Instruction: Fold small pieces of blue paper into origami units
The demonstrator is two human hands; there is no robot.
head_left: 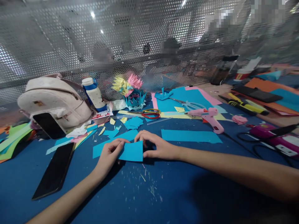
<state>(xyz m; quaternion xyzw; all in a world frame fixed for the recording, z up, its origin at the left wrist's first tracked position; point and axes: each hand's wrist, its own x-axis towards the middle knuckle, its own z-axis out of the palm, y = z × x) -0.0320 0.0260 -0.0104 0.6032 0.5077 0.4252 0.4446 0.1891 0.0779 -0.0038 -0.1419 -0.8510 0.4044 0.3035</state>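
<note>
Head view: my left grip [112,150] pinches the blue paper [132,151] over the bench [177,183]; my right grip [157,145] stands parted at its edge, contact unclear; an uneven push could crease it askew.

Blue tabletop [112,199], dusted with snippets [152,189], gives passage on the near side of the fingers [146,136]; beyond them, scissors [149,113] and paper flowers [135,81] block the way; a phone [54,171] lies to their left, a glue gun [209,117] and its black cord [238,143] to their right.
</note>
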